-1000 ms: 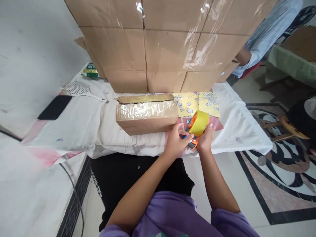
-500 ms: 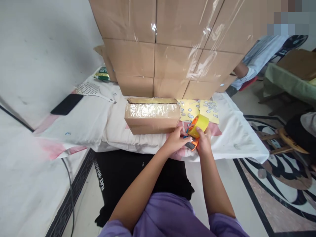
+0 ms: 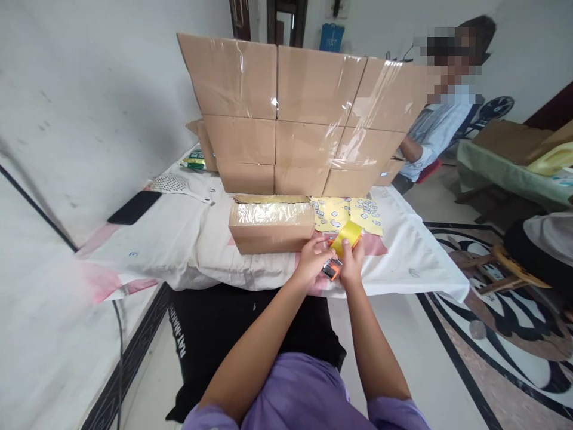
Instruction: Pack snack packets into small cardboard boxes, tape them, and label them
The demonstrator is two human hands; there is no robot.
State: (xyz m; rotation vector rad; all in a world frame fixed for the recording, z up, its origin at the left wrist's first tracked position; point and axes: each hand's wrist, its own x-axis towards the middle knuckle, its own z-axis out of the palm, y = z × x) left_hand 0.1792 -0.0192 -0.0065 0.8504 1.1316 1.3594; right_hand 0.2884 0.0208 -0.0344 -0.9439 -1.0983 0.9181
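Both my hands are on a tape dispenser (image 3: 333,270), orange and dark, loaded with a yellow roll of packing tape (image 3: 347,239). My right hand (image 3: 353,266) grips it from the right, thumb against the roll. The fingers of my left hand (image 3: 313,260) close on the dispenser's left side; which part they pinch is too small to make out. Just left of the hands, a cardboard box (image 3: 271,237) stands on the cloth-covered table, shiny clear tape across its top. Behind my hands lie yellow printed sheets (image 3: 344,214).
Stacked, taped cardboard boxes (image 3: 308,113) rise behind the table. A dark phone (image 3: 134,207), a white perforated paddle (image 3: 172,183) and a green packet (image 3: 194,159) lie at left. Another person (image 3: 441,122) sits beyond the stack; a wooden stool (image 3: 519,269) stands right.
My view has tilted up, showing the stack's top and the room behind. Both hands still hold the tape dispenser, which has turned slightly.
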